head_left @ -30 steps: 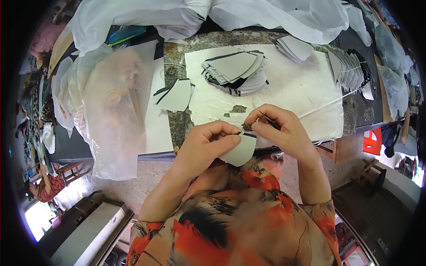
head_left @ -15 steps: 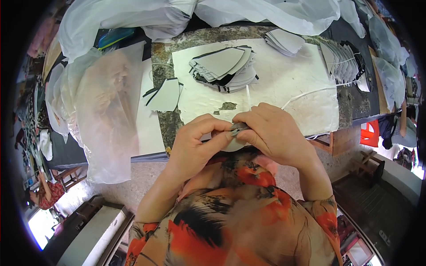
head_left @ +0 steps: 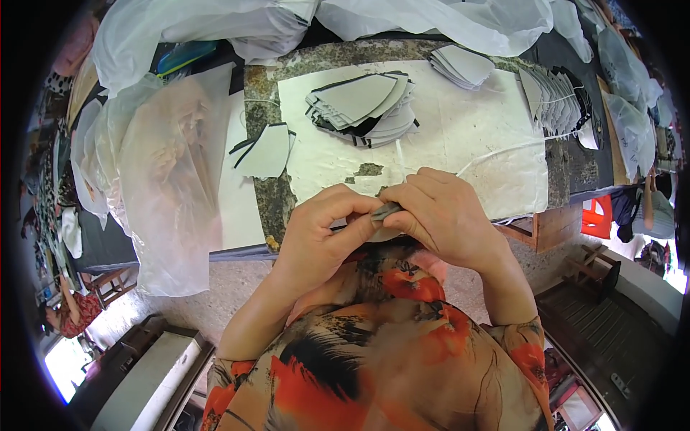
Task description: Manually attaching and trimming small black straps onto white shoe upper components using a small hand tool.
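At the near edge of the table, my left hand (head_left: 320,228) and my right hand (head_left: 442,215) meet with thumbs and fingertips pinched together. Between them is a small grey, flexible cut piece (head_left: 386,211), folded or bent at its edge. Most of it is hidden by my fingers, and a pale part shows below the right thumb. Beyond my hands, a fanned stack of pale grey cut pieces with black edging (head_left: 359,100) lies on a white sheet (head_left: 460,154). A smaller pile of similar pieces (head_left: 266,152) lies to the left.
More grey pieces (head_left: 461,66) lie at the back right, beside a bundle tied with white cord (head_left: 552,100). Sheets of translucent plastic (head_left: 172,179) hang over the left table edge; others line the back. A wooden stool (head_left: 528,233) stands at right. Another person (head_left: 79,309) is at far left.
My fingers have shifted slightly on the grey piece, and less of it shows between them. My right hand has moved a little; the stacks stay where they were.
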### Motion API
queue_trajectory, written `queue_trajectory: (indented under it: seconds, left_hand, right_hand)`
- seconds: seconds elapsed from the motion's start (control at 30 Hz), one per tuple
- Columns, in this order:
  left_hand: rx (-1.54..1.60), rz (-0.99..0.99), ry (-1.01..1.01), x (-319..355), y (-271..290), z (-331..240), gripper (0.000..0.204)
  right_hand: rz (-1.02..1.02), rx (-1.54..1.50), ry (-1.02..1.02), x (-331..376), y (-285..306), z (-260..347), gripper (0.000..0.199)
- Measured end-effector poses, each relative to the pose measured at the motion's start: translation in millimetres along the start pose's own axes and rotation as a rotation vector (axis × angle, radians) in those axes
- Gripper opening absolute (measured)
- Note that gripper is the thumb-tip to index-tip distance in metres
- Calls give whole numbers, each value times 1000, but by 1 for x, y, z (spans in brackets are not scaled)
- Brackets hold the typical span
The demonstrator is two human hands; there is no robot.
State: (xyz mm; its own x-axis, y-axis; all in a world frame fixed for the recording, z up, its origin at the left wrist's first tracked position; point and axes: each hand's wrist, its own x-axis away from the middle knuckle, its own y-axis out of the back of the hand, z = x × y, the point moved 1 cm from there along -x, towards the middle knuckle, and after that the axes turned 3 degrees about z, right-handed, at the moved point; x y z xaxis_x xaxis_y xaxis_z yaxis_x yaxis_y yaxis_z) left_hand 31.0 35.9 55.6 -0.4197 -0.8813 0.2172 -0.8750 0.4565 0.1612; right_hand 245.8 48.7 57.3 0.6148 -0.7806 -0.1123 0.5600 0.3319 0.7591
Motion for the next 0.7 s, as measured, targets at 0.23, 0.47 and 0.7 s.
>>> queue_trajectory:
  seconds: [0.23, 0.47, 0.7]
  left_hand:
    - [60, -7, 87, 0, 3, 2, 17]
    - [-5, 37, -51, 4, 2, 5, 15]
    - [-443, -6, -108, -4, 87, -19, 18]
  right_hand:
    - [-45, -14, 28, -1, 10, -6, 24]
    - [-9, -431, -271, -5, 1, 2, 17]
    - [-61, -639, -575, 6, -4, -7, 15]
